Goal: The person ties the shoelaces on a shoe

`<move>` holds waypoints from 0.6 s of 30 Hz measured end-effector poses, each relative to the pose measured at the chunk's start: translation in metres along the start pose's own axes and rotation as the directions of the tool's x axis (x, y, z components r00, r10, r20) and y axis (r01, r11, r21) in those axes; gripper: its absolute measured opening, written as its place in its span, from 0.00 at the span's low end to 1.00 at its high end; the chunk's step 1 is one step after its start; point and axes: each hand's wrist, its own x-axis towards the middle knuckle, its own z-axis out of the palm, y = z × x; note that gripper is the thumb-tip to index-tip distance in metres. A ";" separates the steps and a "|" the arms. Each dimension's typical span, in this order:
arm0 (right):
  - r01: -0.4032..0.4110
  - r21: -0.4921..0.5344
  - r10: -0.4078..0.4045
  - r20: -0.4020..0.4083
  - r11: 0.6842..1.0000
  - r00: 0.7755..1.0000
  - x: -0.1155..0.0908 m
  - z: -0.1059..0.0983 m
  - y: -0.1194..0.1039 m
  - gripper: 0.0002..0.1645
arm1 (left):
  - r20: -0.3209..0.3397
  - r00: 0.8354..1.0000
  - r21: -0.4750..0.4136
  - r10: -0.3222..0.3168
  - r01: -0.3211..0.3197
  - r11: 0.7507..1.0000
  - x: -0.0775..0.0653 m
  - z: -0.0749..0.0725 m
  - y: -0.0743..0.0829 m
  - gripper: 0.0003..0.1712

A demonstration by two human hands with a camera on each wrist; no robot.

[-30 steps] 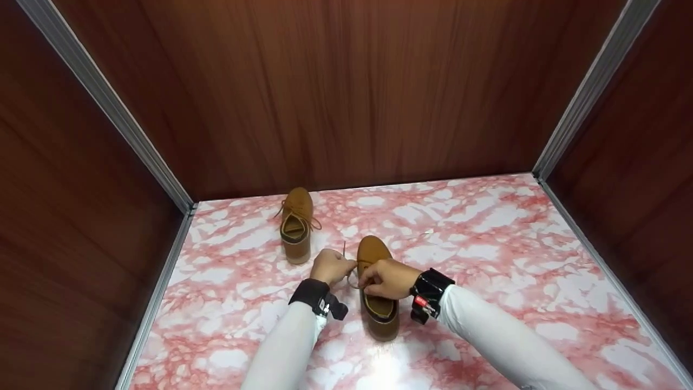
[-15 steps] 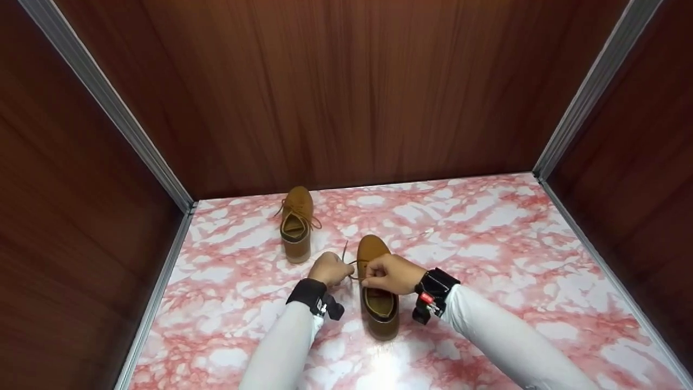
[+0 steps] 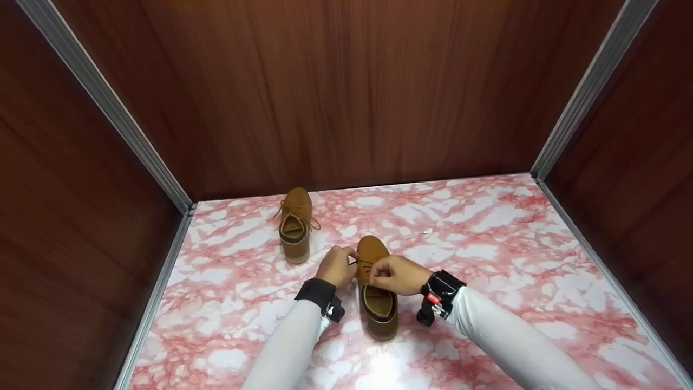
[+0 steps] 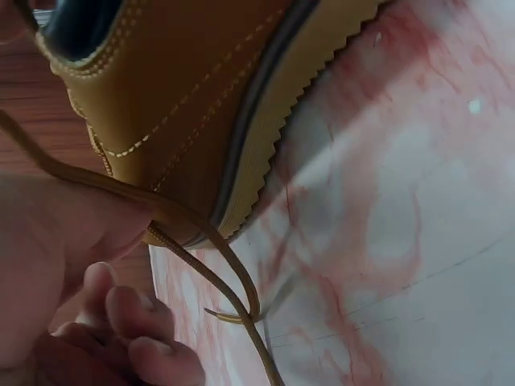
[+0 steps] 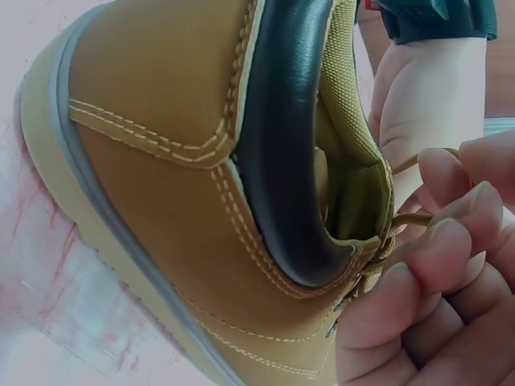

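Note:
A tan lace-up shoe [image 3: 373, 248] stands toe away from me, between my hands in the head view. My left hand [image 3: 335, 266] is at its left side, pinching the shoelace [image 4: 201, 265] between thumb and fingertips. In the left wrist view one length runs over the thumb and a free end hangs below. My right hand [image 3: 401, 275] bends over the throat of the shoe, covering part of the lacing. The right wrist view has its thumb and fingers pinching lace [image 5: 412, 218] by the top eyelets, beside the dark padded collar [image 5: 282, 153].
The matching shoe [image 3: 296, 253], its laces loose at both sides, stands farther back to the left. Both are on a red-and-white marbled surface [image 3: 487, 260]. Brown wood-look panels [image 3: 346, 97] with grey metal corner strips [image 3: 584, 92] enclose the back and sides.
My left hand has moved slightly forward and turned toward the shoe's side, and the lace end standing up beside it is no longer visible. My right hand has shifted slightly right. Both shoes stayed put.

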 end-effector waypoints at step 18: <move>-0.028 0.106 0.030 -0.019 0.994 0.999 -0.002 -0.001 0.010 0.10 | -0.023 0.999 0.053 -0.026 0.027 0.998 0.003 0.000 -0.005 0.04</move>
